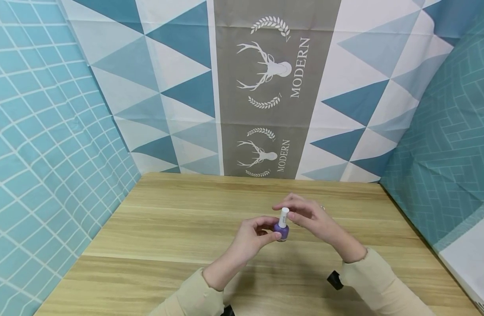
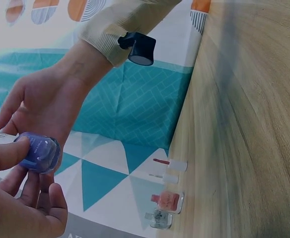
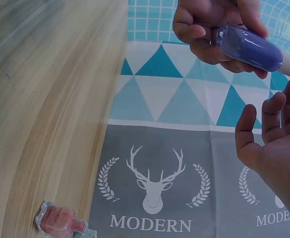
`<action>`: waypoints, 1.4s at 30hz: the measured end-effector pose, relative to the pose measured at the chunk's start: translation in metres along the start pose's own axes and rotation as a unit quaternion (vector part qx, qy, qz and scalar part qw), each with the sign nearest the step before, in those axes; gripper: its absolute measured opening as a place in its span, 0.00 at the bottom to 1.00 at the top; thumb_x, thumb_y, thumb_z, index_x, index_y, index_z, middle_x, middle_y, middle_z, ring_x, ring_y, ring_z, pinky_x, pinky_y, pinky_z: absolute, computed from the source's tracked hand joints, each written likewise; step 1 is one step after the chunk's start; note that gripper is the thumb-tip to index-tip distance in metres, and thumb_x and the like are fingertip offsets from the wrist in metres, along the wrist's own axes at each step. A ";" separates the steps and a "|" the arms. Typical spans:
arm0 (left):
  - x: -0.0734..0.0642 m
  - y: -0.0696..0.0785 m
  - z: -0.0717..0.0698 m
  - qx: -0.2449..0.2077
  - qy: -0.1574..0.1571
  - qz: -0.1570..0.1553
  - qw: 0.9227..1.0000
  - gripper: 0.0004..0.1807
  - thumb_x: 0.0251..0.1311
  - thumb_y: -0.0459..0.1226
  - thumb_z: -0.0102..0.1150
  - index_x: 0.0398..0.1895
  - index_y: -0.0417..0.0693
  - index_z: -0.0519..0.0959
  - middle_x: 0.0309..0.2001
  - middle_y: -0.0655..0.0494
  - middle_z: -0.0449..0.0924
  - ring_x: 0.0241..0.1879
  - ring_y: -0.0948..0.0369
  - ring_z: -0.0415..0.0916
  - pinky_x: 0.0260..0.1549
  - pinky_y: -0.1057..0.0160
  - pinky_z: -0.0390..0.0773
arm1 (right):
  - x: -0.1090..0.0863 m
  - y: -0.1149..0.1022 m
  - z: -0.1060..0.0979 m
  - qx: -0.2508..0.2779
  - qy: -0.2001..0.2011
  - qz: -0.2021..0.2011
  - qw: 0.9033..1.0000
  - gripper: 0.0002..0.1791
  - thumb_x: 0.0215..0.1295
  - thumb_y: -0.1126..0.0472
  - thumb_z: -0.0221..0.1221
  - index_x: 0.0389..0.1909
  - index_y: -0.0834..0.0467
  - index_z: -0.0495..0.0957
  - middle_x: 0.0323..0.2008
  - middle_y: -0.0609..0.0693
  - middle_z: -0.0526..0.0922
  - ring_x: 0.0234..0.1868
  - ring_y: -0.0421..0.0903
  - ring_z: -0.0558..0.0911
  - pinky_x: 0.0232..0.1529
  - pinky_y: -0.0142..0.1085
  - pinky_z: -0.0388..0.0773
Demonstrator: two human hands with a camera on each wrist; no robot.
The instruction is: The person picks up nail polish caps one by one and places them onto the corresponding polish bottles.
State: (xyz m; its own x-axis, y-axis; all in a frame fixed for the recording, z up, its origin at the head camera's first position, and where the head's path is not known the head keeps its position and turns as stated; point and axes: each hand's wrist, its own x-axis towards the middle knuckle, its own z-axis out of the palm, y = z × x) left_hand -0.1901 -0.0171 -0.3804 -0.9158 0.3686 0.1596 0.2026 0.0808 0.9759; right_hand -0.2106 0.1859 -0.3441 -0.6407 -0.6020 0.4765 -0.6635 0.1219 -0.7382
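Observation:
A small nail polish bottle (image 1: 282, 230) with purple polish is held tilted above the table by my left hand (image 1: 247, 239), thumb on one side and fingers on the other. Its tall white cap (image 1: 283, 218) is still on the bottle. My right hand (image 1: 315, 219) pinches that cap between thumb and index finger, while its other fingers stay loosely bent. In the left wrist view the purple glass (image 2: 41, 152) shows beneath the left thumb. The right wrist view shows the bottle (image 3: 249, 47) from below, with the right thumb out of sight.
On the wooden table (image 1: 167, 245) stand a pink polish bottle (image 2: 170, 202) and a clear glittery one (image 2: 161, 219), both without caps. Near them lie two white caps with brushes, one red-tipped (image 2: 177, 164), one pale (image 2: 170, 177). Patterned cloth walls (image 1: 119, 79) enclose the table.

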 end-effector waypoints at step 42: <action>-0.001 0.002 0.003 -0.022 0.006 0.000 1.000 0.15 0.52 0.35 0.69 0.44 0.45 0.82 0.40 0.52 0.82 0.39 0.61 0.76 0.36 0.70 0.76 | 0.006 0.002 0.005 -0.024 0.078 0.029 0.996 0.05 0.58 0.69 0.63 0.33 0.58 0.77 0.32 0.48 0.74 0.34 0.42 0.71 0.36 0.32 0.71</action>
State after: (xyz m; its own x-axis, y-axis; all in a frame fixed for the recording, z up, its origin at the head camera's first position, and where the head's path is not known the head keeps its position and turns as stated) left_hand -0.1874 -0.0150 -0.3786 -0.9203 0.3566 0.1612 0.1875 0.0404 0.9814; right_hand -0.2136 0.1787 -0.3449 -0.7279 -0.4629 0.5059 -0.6397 0.1927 -0.7441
